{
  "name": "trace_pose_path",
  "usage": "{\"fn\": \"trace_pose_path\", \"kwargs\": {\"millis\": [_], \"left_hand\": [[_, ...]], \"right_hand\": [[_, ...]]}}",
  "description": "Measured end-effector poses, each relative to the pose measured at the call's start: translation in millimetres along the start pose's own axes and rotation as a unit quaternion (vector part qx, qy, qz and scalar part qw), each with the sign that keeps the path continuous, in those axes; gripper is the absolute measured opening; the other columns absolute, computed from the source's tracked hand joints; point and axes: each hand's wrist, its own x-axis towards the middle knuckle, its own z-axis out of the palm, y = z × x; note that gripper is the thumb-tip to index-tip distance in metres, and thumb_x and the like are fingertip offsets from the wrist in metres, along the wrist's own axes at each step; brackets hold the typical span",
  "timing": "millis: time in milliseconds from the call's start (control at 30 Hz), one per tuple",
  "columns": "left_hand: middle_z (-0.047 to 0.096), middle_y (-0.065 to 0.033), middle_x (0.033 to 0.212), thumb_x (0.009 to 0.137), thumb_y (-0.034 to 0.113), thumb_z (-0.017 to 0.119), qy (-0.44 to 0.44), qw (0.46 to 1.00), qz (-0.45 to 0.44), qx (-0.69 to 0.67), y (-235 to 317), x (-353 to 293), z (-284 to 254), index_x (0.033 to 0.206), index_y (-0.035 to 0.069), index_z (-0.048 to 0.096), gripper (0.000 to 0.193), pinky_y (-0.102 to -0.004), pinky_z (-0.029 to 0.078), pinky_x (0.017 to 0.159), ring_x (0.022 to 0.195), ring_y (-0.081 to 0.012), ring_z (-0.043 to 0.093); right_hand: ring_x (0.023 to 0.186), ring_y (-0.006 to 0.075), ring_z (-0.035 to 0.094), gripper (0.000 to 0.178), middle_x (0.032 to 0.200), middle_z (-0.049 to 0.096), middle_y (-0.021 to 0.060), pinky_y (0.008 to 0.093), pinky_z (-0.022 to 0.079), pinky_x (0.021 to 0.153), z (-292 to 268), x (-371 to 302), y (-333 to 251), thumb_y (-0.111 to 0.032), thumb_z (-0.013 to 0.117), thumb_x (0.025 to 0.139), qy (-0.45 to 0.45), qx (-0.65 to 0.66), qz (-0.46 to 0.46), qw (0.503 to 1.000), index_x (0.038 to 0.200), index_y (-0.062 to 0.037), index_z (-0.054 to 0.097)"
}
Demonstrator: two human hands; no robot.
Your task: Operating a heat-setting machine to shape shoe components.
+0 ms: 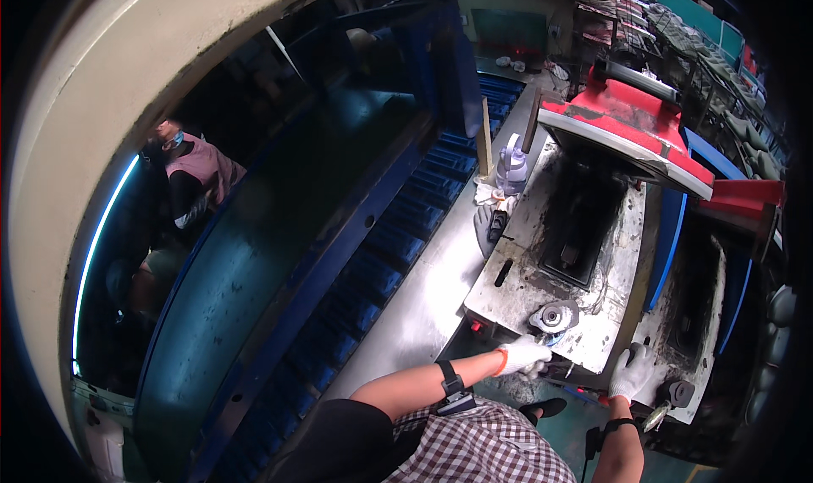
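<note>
My left hand, in a white glove with an orange cuff, is at the front edge of a worn white worktop. Its fingers are curled, and whatever they may hold is too small to make out. Just beyond it, on the worktop, sits a round white-and-grey object with a ringed top and a bluish part. My right hand, also gloved in white, is over the left edge of a second stained worktop. Its fingers look parted, with nothing visible in them. Near it stands a dark round knob-like piece.
A red hooded machine stands over the blackened worktop. Left of it are a clear bottle and a grey glove. A blue-framed conveyor runs along the left; a person in pink is beyond it. Racks fill the back right.
</note>
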Motion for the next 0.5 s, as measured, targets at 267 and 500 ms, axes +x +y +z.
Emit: {"fn": "trace_pose_path", "kwargs": {"millis": [267,500], "left_hand": [[0.075,-0.0204,0.084,0.082,0.023,0.064,0.132,0.855,0.010,0.501,78.2,-46.2,-13.0,0.104,-0.001,0.071,0.033,-0.0469,0.059,0.070,0.074,-0.0356,0.076],[0.074,-0.0250,0.115,0.085,0.029,0.065,0.175,0.817,0.108,0.538,43.7,-22.3,-28.2,0.119,0.002,0.070,0.043,-0.0511,0.053,0.097,0.114,-0.0441,0.068]], "right_hand": [[0.105,0.0404,0.061,0.020,0.107,0.065,0.0179,0.0504,0.048,0.094,-2.1,0.2,-0.4,-0.010,0.069,0.086,-0.006,0.006,0.003,1.000,0.105,-0.0040,0.067],[0.104,0.0406,0.061,0.019,0.106,0.064,0.0182,0.0508,0.048,0.092,-1.1,-0.1,-2.0,-0.008,0.069,0.086,0.011,0.012,-0.014,1.000,0.104,-0.0046,0.065]]}}
